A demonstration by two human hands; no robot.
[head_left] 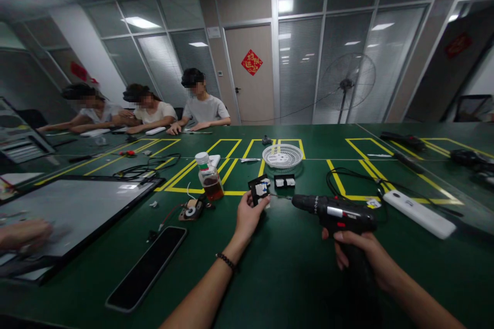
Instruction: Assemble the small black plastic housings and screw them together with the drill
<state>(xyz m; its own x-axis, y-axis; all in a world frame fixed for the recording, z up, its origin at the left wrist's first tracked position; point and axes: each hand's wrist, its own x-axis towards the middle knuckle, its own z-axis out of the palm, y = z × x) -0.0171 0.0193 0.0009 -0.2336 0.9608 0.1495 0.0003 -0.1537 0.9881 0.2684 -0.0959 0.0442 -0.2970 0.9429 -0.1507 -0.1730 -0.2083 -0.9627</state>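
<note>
Green table (pixel 293 267), drill (pixel 335 212) at module (pixel 258 191) edge

Left forearm (pixel 204 293) enters at bottom centre and runs up and slightly right, wrist straight, arm stretched forward; left hand (pixel 249 214) is seen from the back, thumb and fingertips pinched together at its far end. Right forearm (pixel 420 300) enters from the bottom right corner, angled up and left; right hand (pixel 360 252) sits lower and nearer the body than the left, fingers (pixel 341 239) curled tight in a fist-type grip, knuckles toward the left. Hands apart, not touching.
</note>
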